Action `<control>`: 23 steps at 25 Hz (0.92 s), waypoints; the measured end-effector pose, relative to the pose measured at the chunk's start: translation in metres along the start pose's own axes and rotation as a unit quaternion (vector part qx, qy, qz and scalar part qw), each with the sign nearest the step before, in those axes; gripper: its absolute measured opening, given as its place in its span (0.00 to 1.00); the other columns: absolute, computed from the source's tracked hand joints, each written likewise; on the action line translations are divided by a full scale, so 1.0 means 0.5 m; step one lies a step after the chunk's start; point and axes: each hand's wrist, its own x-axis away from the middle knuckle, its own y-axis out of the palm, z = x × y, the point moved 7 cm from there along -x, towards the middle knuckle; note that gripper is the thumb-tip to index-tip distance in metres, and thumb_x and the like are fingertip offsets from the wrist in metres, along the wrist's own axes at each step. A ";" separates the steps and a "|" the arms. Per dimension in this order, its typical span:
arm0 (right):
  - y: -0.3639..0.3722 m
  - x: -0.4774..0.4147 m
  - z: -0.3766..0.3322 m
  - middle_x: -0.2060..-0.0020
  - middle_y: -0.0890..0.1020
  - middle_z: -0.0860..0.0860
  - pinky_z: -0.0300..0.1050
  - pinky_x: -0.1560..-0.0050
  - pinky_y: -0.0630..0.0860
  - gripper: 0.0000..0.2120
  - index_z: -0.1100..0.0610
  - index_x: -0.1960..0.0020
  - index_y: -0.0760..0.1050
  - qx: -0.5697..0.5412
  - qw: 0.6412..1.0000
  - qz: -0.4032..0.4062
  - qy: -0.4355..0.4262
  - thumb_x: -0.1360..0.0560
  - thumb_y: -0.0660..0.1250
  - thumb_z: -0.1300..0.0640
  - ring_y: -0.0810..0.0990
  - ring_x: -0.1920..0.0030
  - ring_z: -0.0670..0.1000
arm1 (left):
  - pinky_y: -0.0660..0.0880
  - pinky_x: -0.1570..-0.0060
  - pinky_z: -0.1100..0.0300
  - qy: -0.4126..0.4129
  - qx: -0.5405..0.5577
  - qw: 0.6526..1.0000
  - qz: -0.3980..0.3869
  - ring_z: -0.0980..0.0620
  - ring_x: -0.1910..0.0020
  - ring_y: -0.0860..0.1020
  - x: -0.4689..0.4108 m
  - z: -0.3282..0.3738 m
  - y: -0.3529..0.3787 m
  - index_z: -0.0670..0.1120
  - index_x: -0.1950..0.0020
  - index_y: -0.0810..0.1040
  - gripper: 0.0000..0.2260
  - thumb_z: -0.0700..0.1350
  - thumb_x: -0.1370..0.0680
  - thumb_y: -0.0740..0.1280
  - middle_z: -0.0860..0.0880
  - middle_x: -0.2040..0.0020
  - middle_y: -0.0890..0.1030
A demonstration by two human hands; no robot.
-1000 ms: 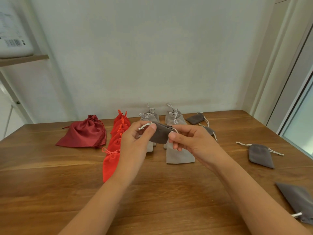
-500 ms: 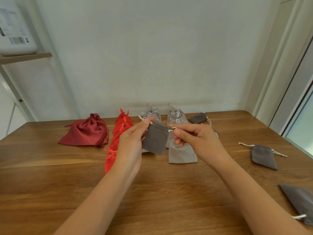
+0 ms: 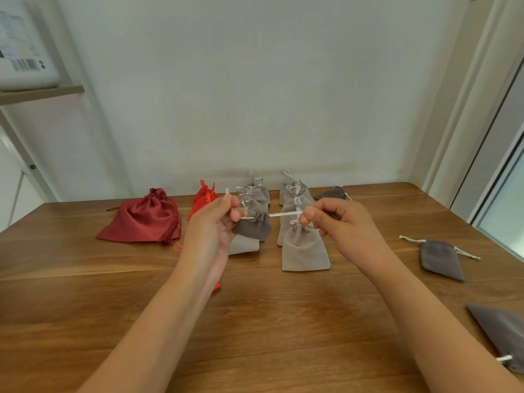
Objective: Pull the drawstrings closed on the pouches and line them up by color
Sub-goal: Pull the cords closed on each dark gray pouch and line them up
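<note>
The wooden worktop [image 3: 269, 321] carries all the pouches, set out toward its far edge and right side.

At the far left lies the largest, a dark red satin pouch [image 3: 141, 219], its neck gathered and a tasselled cord hanging down its right side. Right of centre, two rows of light grey pouches run away from the viewer: the right row [image 3: 304, 251] shows its nearest pouch flat and tied with a small bow, while the left row [image 3: 255, 194] is partly hidden behind the held pouch. A row of bright red pouches [image 3: 202, 199] sits between the dark red one and the grey rows, mostly covered by the left forearm.

Three dark grey pouches lie loose: one [image 3: 502, 333] at the near right edge, one [image 3: 441, 258] well apart on the right with white cords trailing from both sides, and one [image 3: 331, 192] at the back, just beside the right grey row.

A fourth dark grey pouch [image 3: 255, 226] hangs in the air above the left grey row. Its mouth is puckered tight; the body is matte, velvety and slack.

The left hand [image 3: 215, 222] pinches the cord at the pouch's left side. The right hand [image 3: 337, 219] pinches the white drawstring [image 3: 283, 214], which runs taut and level from the pouch's mouth.
</note>
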 end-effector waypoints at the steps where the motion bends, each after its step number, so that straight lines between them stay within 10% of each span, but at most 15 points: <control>1: -0.001 0.000 0.000 0.67 0.81 0.51 0.31 0.64 0.72 0.08 0.53 0.60 0.82 -0.011 1.000 -0.003 0.003 0.24 0.67 0.56 0.74 0.67 0.41 | 0.71 0.59 0.62 0.002 -0.046 0.999 -0.018 0.57 0.70 0.74 0.001 0.000 0.004 0.42 0.59 0.76 0.12 0.41 0.19 0.58 0.53 0.75 0.73; 8: 0.042 0.016 -0.038 0.55 0.85 0.46 0.35 0.62 0.75 0.04 0.53 0.57 0.82 -0.115 0.990 -0.062 -0.048 0.29 0.71 0.60 0.79 0.63 0.45 | 0.74 0.56 0.62 -0.041 -0.257 0.951 -0.170 0.56 0.67 0.74 0.034 -0.017 0.053 0.45 0.65 0.84 0.13 0.42 0.22 0.65 0.50 0.72 0.73; 15: 0.052 0.026 -0.048 0.67 0.84 0.50 0.33 0.65 0.74 0.05 0.52 0.58 0.83 -0.120 0.990 -0.035 -0.067 0.30 0.72 0.61 0.80 0.67 0.43 | 0.73 0.48 0.56 -0.045 -0.325 0.912 -0.247 0.41 0.50 0.78 0.058 -0.020 0.079 0.53 0.71 0.83 0.21 0.38 0.22 0.62 0.29 0.58 0.77; 19: 0.057 0.027 -0.049 0.68 0.84 0.48 0.30 0.65 0.74 0.05 0.54 0.57 0.83 -0.133 0.988 -0.046 -0.062 0.31 0.73 0.62 0.80 0.67 0.41 | 0.71 0.52 0.57 -0.058 -0.271 0.926 -0.256 0.52 0.62 0.76 0.061 -0.022 0.084 0.46 0.66 0.84 0.11 0.44 0.28 0.63 0.46 0.71 0.74; 23: 0.066 0.023 -0.041 0.62 0.85 0.49 0.34 0.61 0.77 0.07 0.58 0.52 0.82 -0.166 0.982 -0.085 -0.041 0.30 0.71 0.64 0.83 0.62 0.46 | 0.74 0.42 0.54 -0.018 -0.323 0.911 -0.254 0.45 0.47 0.80 0.065 -0.014 0.085 0.53 0.64 0.86 0.07 0.48 0.27 0.70 0.46 0.59 0.85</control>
